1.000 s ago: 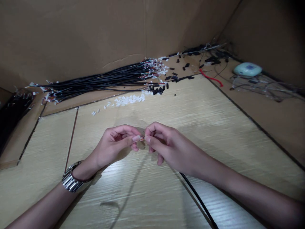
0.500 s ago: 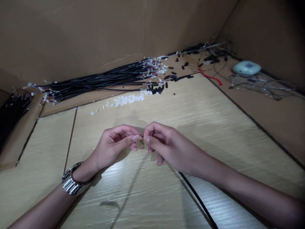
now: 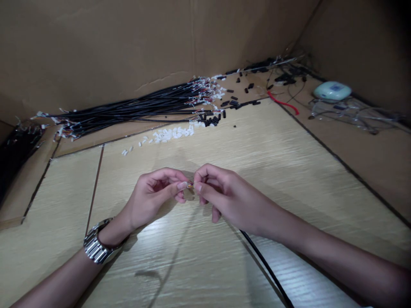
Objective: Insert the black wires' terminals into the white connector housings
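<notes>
Brown cardboard (image 3: 96, 42) walls in the top of the frame, and below it a pale wood-grain tabletop (image 3: 289, 162) fills most of the middle and bottom. Across the upper left to upper centre lies a long bundle of black cables (image 3: 128, 105), bare coloured ends showing at both sides; a second, darker bundle (image 3: 17, 149) sits at the left edge.

Both hands meet near the centre of the frame, barely shifted over the last second. Right hand (image 3: 221, 190): thumb and forefinger closed in a pinch, other fingers curled beneath. Left hand (image 3: 156, 192): thumb and forefinger likewise pressed together, facing it. A single black cable (image 3: 265, 268) comes out from under the right hand to the bottom edge, and a metal watch (image 3: 96, 246) circles the left wrist at lower left.

Small white pieces (image 3: 173, 133) and black pieces (image 3: 212, 121) are scattered in the upper centre, apart from the hands.

Smallest of all, coloured wires (image 3: 190, 185) bridge the two pinches. A second ago a whitish bit showed by the left thumb; now less of it is visible, which suggests fine fingertip adjustment. Whether a connector is hidden there, I cannot tell.
</notes>
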`<state>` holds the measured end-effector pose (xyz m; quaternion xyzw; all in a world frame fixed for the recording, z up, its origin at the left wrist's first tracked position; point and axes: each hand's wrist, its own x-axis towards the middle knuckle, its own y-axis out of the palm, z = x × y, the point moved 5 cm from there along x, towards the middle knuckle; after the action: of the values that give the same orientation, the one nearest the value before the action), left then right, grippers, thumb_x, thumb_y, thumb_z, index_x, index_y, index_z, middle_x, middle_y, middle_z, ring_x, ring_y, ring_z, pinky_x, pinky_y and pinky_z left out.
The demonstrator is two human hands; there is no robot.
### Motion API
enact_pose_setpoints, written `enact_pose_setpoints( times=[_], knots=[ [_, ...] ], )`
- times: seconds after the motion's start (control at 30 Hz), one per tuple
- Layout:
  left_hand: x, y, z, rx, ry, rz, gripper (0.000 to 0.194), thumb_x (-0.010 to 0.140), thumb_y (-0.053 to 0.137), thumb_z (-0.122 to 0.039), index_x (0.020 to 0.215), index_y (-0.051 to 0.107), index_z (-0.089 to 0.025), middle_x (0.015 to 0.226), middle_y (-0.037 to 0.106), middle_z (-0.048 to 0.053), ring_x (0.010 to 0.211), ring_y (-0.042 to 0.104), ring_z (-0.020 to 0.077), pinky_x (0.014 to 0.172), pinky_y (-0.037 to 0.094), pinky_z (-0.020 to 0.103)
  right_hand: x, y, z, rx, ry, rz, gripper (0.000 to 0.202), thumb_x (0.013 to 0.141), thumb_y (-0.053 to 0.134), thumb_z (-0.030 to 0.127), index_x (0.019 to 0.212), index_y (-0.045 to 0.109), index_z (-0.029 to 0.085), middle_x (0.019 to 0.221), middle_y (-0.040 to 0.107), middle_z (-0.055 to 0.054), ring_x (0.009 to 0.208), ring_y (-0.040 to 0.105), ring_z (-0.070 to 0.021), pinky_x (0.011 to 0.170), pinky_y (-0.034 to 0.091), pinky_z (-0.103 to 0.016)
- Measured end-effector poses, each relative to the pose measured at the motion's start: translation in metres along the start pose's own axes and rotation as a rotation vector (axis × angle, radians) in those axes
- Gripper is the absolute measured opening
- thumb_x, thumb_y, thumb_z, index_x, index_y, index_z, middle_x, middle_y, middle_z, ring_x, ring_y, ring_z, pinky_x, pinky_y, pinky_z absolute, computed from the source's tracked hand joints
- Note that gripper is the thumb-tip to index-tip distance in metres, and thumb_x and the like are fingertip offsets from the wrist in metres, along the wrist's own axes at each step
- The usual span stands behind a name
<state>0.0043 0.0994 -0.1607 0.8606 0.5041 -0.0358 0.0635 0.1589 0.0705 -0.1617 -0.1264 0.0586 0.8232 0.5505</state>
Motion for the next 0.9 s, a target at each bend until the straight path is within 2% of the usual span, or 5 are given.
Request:
enact_pose_setpoints(
  times=[0.27,0.43,0.6,0.77,0.9],
  knots=[
    [-0.003,0.002,-0.001,0.079,0.058,-0.019,0.008,0.088,0.067,-0.013,0.089,0.072,-0.020,0.074,0.071,-0.004,0.062,0.067,0.0049,0.062,0.056,0.011,0.001,0.001,-0.001,0.034,0.015,0.008,0.009,0.092,0.048,0.028,0.086,0.052,0.022,0.070,0.052,0.003,0.055,0.050,-0.0107,0.039,0.051,-0.020],
    [-0.015,0.005,-0.012,0.368,0.274,-0.105,0.012,0.090,0.062,-0.010,0.095,0.069,-0.018,0.086,0.069,0.000,0.066,0.067,0.0065,0.063,0.055,0.015,0.002,0.004,0.002,0.119,0.035,0.064,0.009,0.091,0.049,0.023,0.084,0.052,0.020,0.070,0.050,0.003,0.056,0.049,-0.0101,0.041,0.051,-0.019],
    [-0.025,0.014,-0.025,0.695,0.563,-0.125,0.022,0.087,0.060,0.000,0.099,0.066,-0.017,0.082,0.068,0.001,0.074,0.064,0.0096,0.068,0.052,0.020,0.000,0.006,0.005,0.124,0.012,0.097,0.011,0.093,0.047,0.024,0.085,0.053,0.019,0.072,0.051,0.003,0.057,0.049,-0.0093,0.045,0.051,-0.019],
    [-0.031,0.018,-0.028,0.835,0.677,-0.106,0.029,0.086,0.057,0.004,0.104,0.064,-0.017,0.088,0.068,0.004,0.078,0.064,0.0119,0.068,0.052,0.022,-0.005,0.005,0.010,-0.001,-0.105,0.034,0.012,0.095,0.046,0.020,0.087,0.053,0.019,0.076,0.055,0.002,0.058,0.051,-0.0077,0.051,0.048,-0.018],
    [-0.031,0.018,-0.028,0.904,0.700,-0.077,0.030,0.086,0.055,0.005,0.106,0.063,-0.015,0.094,0.069,0.007,0.082,0.066,0.0134,0.071,0.053,0.023,-0.005,0.008,0.006,0.021,-0.116,0.015,0.011,0.096,0.045,0.020,0.089,0.054,0.020,0.075,0.054,0.003,0.059,0.052,-0.0083,0.051,0.048,-0.018]
  ],
)
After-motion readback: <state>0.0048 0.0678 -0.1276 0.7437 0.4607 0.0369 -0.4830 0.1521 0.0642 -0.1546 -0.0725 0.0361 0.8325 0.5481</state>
